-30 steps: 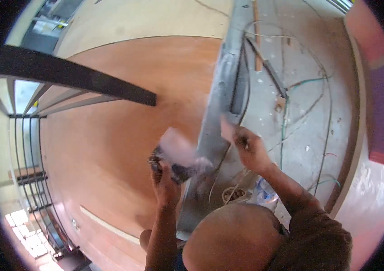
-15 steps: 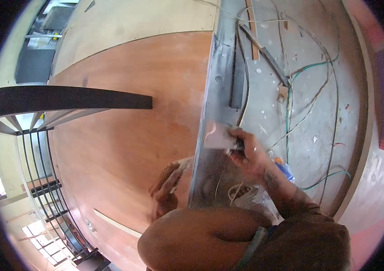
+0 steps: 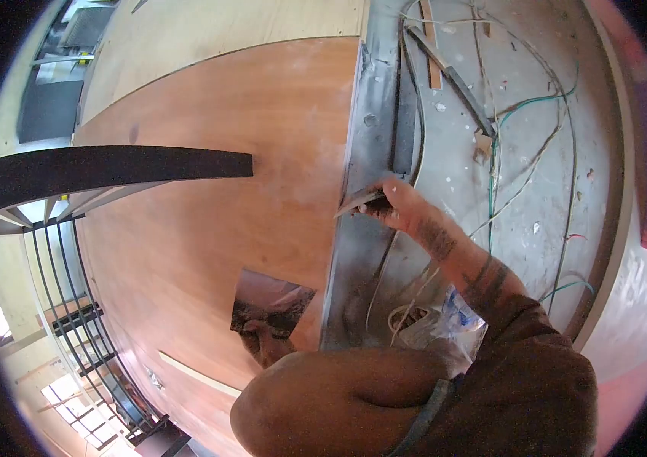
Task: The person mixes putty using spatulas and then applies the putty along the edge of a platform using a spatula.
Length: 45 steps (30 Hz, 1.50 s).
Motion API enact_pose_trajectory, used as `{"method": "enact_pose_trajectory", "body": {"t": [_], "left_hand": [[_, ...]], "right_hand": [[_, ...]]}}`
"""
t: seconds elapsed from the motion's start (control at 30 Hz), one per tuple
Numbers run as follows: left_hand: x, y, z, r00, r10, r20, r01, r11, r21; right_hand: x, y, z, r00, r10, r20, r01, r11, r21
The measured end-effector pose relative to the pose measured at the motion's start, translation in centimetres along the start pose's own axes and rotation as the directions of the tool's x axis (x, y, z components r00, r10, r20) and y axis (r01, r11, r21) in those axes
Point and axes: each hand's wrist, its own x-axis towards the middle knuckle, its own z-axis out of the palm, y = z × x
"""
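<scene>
My right hand [image 3: 405,207] is closed around a putty knife [image 3: 360,202] with a broad flat blade, now seen nearly edge-on. The blade tip is at the long edge of an orange-brown wooden panel [image 3: 209,236]; whether it touches cannot be made out. Lower down, over the panel, my left hand [image 3: 266,344] grips the near edge of a square flat plate [image 3: 274,293]. The plate's face is shiny, with a dark, rough-looking band along its near side. My bent knee [image 3: 300,388] partly hides the left wrist.
A dark curved bar [image 3: 125,161] crosses above the panel from the left. Cables [image 3: 533,164], wood strips [image 3: 434,65] and a plastic bag [image 3: 456,324] lie on the spattered grey floor [image 3: 453,145]. A pale panel [image 3: 262,23] adjoins at the top; black railings [image 3: 64,282] stand left.
My right hand has moved up and slightly left, turning the putty knife from face-on to edge-on. My left hand has tilted the plate, so its broad face now shows.
</scene>
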Motion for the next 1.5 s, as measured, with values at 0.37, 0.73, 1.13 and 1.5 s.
{"method": "enact_pose_trajectory", "body": {"t": [0.37,0.73,1.13,1.5], "left_hand": [[0.1,-1.0,-0.5,1.000,-0.005,-0.028,0.004,1.000,-0.030],[1.2,-1.7,-0.1,1.000,-0.007,-0.013,0.006,1.000,-0.024],[1.9,-10.3,-5.8,0.293,-0.430,-0.854,-0.775,0.416,-0.476],[4.1,-7.1,-10.1,0.396,-0.250,-0.883,-0.766,0.441,-0.468]], "right_hand": [[6.6,-10.4,2.2,0.951,-0.069,-0.301,0.055,0.997,-0.054],[14.0,-24.5,4.0,0.960,-0.102,-0.259,0.025,0.959,-0.283],[-4.3,-17.5,7.9,0.867,-0.495,0.049,0.381,0.597,-0.706],[-12.0,-6.6,9.3,0.440,-0.062,0.896,0.601,-0.720,-0.346]]}}
